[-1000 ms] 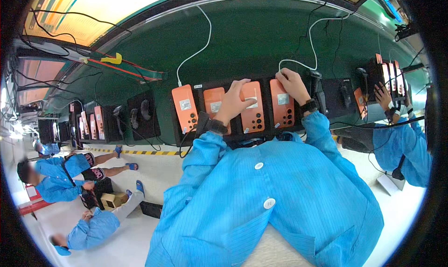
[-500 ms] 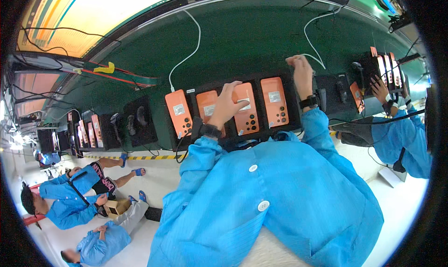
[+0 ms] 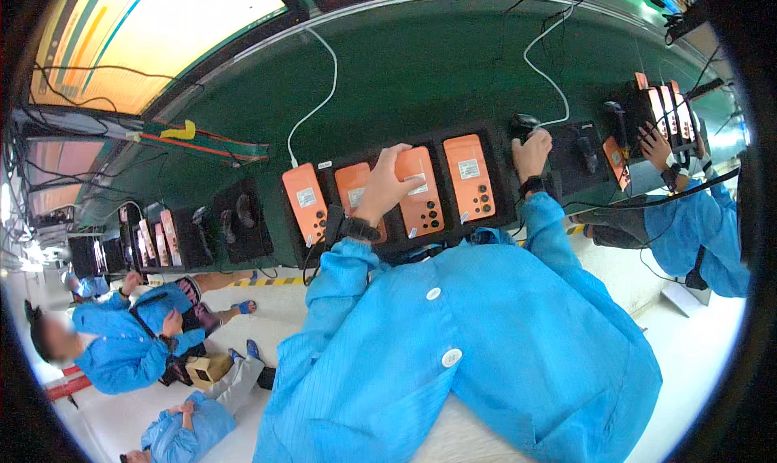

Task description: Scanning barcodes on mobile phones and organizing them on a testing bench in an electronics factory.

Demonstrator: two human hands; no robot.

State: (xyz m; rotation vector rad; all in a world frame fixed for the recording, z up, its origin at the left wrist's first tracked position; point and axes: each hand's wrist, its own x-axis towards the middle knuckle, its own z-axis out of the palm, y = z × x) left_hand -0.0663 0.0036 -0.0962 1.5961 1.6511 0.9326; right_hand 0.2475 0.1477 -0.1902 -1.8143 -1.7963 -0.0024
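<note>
My left hand (image 3: 387, 186) is closed on the upper left edge of an orange phone (image 3: 421, 207), third in a row, its thumb over the white label. Its wrist partly covers the second orange phone (image 3: 351, 176). Fourth in the row, an orange phone (image 3: 469, 177) lies back up to the right. A white cable (image 3: 333, 68) runs into the top of the leftmost phone (image 3: 303, 190). Right of the row, my right hand (image 3: 532, 152) is closed at the end of another white cable (image 3: 547, 74), beside a rounded black device (image 3: 524, 124); the fingertips are partly hidden.
The phones lie in a black tray (image 3: 506, 196) on a green bench (image 3: 421, 74). Black scanners and mats flank it. A co-worker's hands (image 3: 657, 149) touch phones at the right. People in blue jackets sit at the left. Lit monitors (image 3: 154, 42) stand along the back.
My right hand has come down toward the bench, uncovering the black device, and the cable end has moved with it. My left hand stays at the third phone.
</note>
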